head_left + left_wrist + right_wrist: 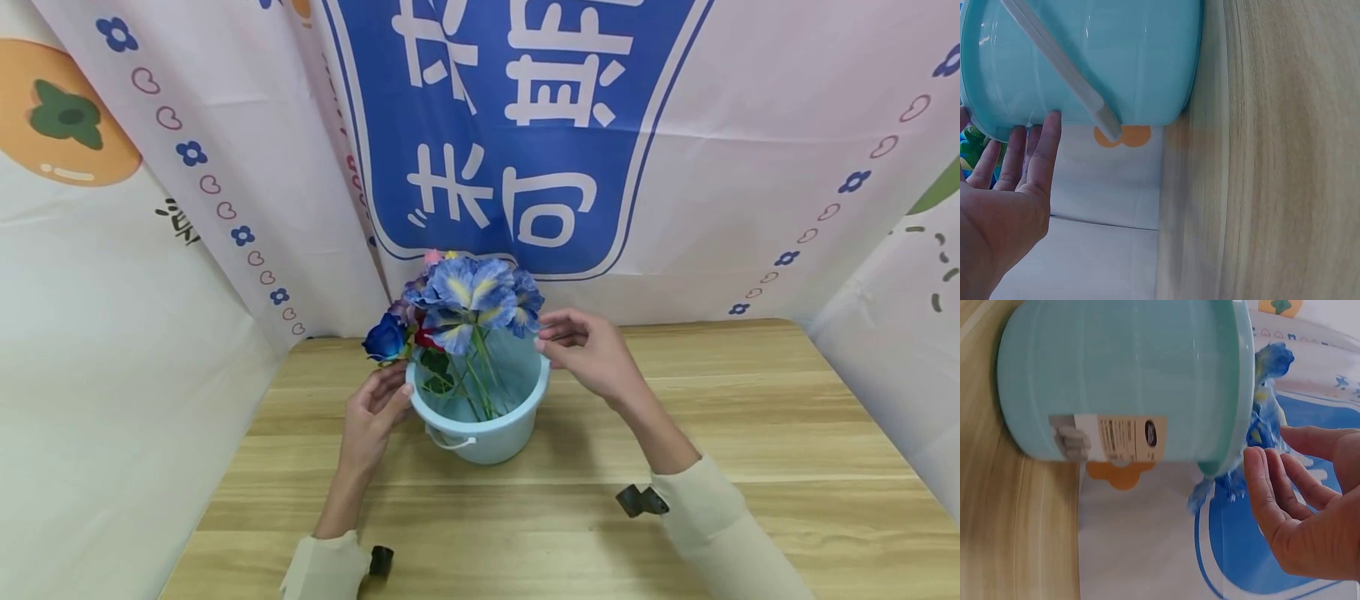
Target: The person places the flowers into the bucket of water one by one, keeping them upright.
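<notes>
A light blue bucket point(495, 446) stands upright on the wooden table, with artificial flowers leaning inside it. Large blue irises point(472, 292) with yellow streaks rise above its rim, and a dark blue rose point(386, 337) hangs over the left side. My left hand point(372, 408) is at the left of the rim; in the left wrist view its fingers point(1041, 153) are extended against the bucket's outer wall. On the other side, my right hand point(592, 354) hovers beside the rim and the irises, fingers loosely bent and holding nothing. The white handle point(1066, 62) hangs down the bucket's side.
Wood-grain table point(735, 433) surrounds the bucket. Behind it hangs a printed cloth point(697, 217) with a blue panel and white characters. More cloth walls stand left and right. A label point(1110, 439) is stuck on the bucket's side.
</notes>
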### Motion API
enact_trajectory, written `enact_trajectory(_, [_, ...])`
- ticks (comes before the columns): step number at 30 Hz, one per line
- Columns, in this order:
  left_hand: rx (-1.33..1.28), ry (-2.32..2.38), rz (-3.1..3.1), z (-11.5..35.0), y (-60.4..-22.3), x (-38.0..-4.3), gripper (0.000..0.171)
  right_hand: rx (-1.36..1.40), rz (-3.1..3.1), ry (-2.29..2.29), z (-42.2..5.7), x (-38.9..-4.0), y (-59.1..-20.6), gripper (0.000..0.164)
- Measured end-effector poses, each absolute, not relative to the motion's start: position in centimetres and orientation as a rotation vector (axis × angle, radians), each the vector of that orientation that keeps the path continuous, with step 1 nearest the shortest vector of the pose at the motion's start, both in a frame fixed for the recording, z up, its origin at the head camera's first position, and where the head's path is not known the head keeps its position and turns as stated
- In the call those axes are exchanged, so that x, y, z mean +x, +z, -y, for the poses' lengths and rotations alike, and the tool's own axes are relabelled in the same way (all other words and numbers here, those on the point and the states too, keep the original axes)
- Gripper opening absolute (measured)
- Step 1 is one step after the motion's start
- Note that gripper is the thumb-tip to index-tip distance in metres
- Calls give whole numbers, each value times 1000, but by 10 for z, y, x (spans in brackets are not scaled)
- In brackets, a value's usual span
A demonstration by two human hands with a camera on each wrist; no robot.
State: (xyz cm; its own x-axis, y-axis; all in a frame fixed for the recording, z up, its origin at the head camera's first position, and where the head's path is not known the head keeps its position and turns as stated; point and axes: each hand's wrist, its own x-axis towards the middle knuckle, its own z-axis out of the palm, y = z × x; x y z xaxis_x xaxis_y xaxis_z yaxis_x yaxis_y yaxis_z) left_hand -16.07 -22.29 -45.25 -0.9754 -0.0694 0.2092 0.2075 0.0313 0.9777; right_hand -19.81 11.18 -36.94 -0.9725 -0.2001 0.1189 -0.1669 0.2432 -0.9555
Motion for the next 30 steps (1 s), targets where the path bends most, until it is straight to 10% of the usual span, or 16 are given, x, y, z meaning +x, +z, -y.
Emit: enact_trajectory(30, [-126,-2049,2108,223,-453,-161,44,-184,-2614,-1803,-225,-172,-406,51])
